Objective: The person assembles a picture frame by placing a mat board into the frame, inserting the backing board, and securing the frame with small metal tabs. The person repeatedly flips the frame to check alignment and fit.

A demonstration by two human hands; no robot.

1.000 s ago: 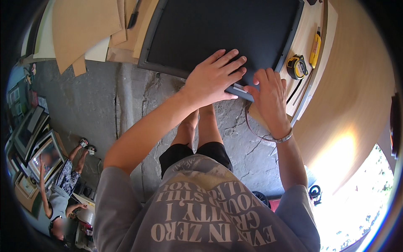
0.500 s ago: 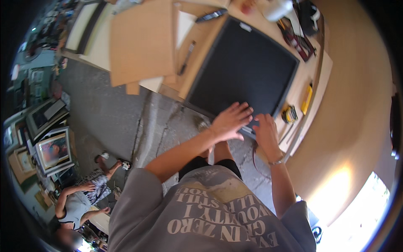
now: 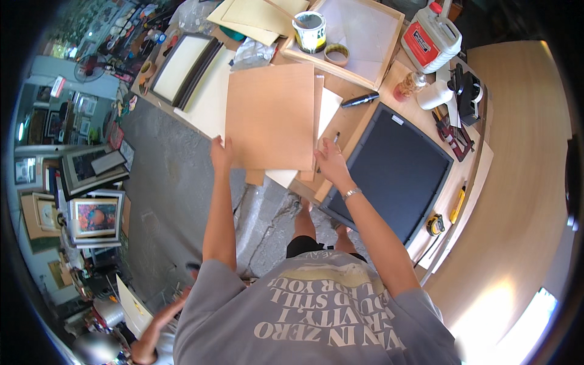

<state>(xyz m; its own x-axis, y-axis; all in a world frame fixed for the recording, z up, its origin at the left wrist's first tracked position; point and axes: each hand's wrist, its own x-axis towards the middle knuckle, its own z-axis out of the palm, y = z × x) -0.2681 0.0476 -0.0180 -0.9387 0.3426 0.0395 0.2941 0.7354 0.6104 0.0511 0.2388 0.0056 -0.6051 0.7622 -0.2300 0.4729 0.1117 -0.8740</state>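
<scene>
Far left, I see a picture in a pale silver frame [image 3: 115,234] propped among other frames, and lower down a co-worker's bare arm [image 3: 159,322] reaches in beside the wearer's grey sleeve. Next, a dark-moulded rectangular frame with a cream centre [image 3: 181,68] lies at the bench's left end.

The left hand [image 3: 221,155] is at the lower left edge of a flat, light-brown rectangular sheet of board [image 3: 271,115], fingers loosely bent and thumb toward that edge. The sheet lies between the two hands, most of it beyond them, over other pale sheets on the bench.

The right hand [image 3: 331,163] is at the sheet's lower right side, thumb nearest the edge, fingers partly curled away from it. From where I sit, the fingertips are too small to tell whether either hand actually pinches the board. Beneath the right hand, a thin dark pen-like tool [image 3: 337,137] is partly covered.

Further right, I have a thick black marker [image 3: 360,100], then a black rectangular panel with a raised rim [image 3: 392,167], a yellow-and-black tape measure [image 3: 435,225] just beside it, and a yellow utility knife [image 3: 458,205].
</scene>
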